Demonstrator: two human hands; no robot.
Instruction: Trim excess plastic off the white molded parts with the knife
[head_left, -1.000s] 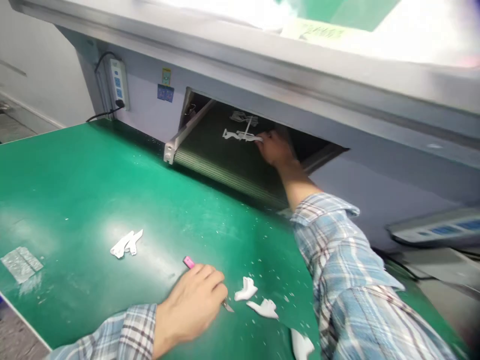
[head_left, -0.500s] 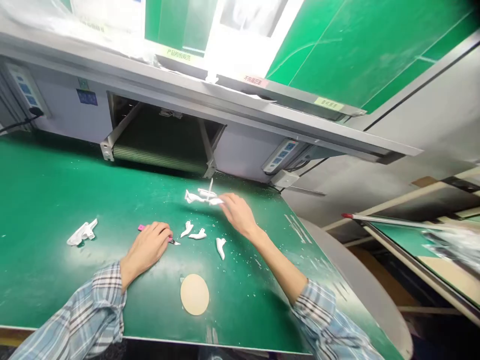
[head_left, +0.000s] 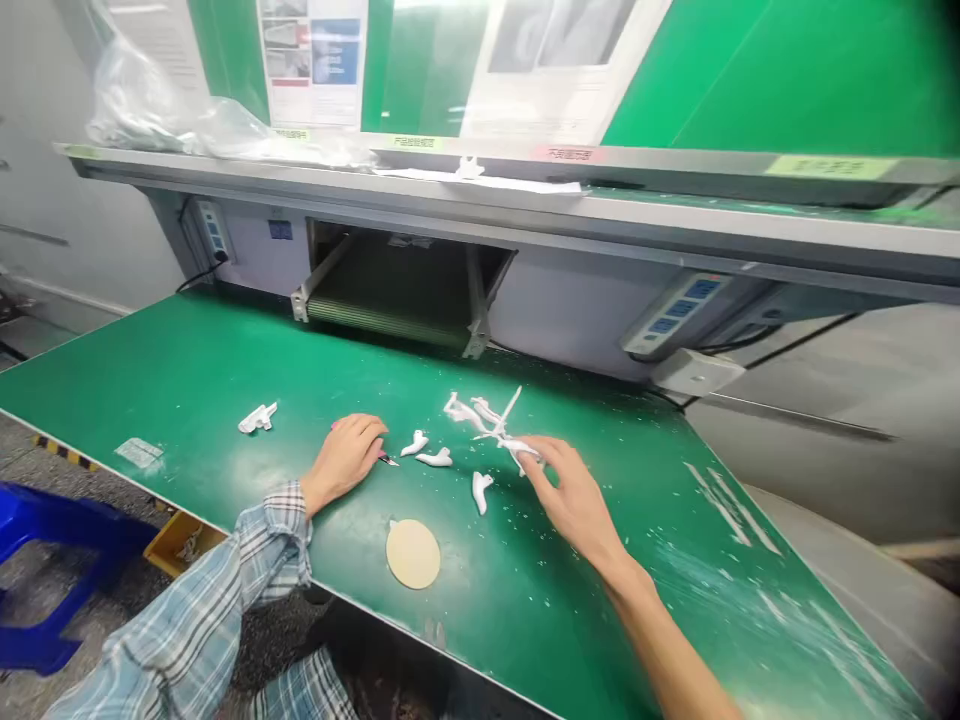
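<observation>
My left hand rests on the green table, closed around a pink craft knife whose blade tip pokes out to the right. My right hand pinches one end of a branched white plastic sprue with curved parts on it. Between the hands lie loose curved white pieces: two close together, one piece and another, and a third piece nearer my right hand. A round cream disc lies nearer the front edge. Farther left is another white plastic part.
A conveyor belt opens at the table's back. Power strips hang on the left and right. Overhead runs a shelf with a plastic bag. White crumbs dot the green table. A blue stool stands at left.
The camera view has swung, bringing the stool and left table edge into sight. My right hand still holds the sprue, now nearer the table. My left hand keeps the knife.
</observation>
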